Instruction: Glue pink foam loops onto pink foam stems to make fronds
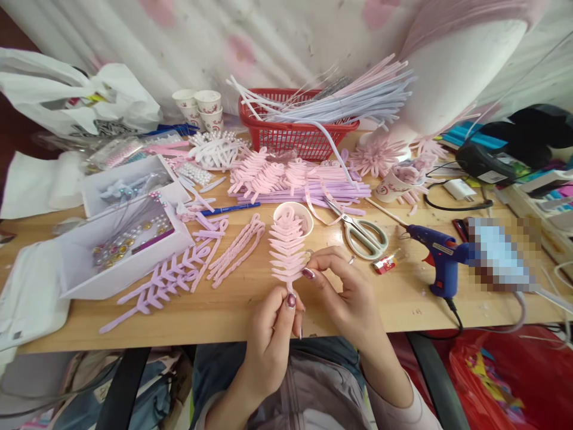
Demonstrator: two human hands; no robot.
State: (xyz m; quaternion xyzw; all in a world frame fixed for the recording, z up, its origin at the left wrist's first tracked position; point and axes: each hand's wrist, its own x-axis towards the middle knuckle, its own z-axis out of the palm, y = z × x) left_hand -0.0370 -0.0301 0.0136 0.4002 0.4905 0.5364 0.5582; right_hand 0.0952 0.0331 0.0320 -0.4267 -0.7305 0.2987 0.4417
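Note:
A pink pipe-cleaner leaf point(286, 248) stands upright above the front of the table, its looped tip overlapping a paper cup point(307, 216). My left hand point(275, 340) is closed around the short stem at its base, thumb on top. At the leaf's lower right edge, my right hand point(344, 292) has thumb and index finger brought together on the ends of the side strands. Left of the leaf lie pink braided pipe cleaners point(237, 251) and purple pipe-cleaner leaves point(170, 278). Scissors point(363, 234) rest to the right, behind my right hand.
A blue glue gun point(441, 257) lies at the right, its cord hanging over the front edge. Behind are a red basket point(295, 140) of pipe cleaners and a pile of pink leaves point(264, 173). White boxes point(129, 263) of beads stand left, a blue pen point(230, 209) nearby.

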